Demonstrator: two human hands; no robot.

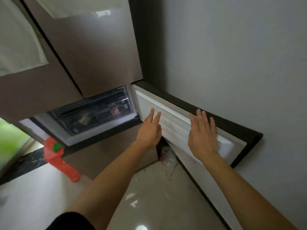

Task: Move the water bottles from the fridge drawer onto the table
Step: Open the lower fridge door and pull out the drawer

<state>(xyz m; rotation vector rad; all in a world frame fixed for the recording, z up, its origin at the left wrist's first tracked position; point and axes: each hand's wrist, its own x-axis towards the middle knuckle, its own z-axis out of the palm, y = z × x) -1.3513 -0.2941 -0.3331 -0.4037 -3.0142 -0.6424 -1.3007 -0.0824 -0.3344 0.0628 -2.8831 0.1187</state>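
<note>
Surroundings: fridge door [174,123], white inner face, swung open against the grey wall [232,55]; red bag [56,156] and clear plastic bag [167,156] on the glossy floor [157,196].
Hands: left hand [149,130] and right hand [202,135], fingers straight and spread, holding nothing, at the door's inner face; contact unclear.
Task item: fridge drawer [93,117], clear-fronted, in the open lower compartment left of the hands.
Obscured: drawer contents blurred; water bottles not identifiable.

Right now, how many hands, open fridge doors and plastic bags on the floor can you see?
Hands: 2, left hand and right hand
Open doors: 1, the fridge door
Bags on the floor: 2, red bag and clear bag
Total: 5
</note>
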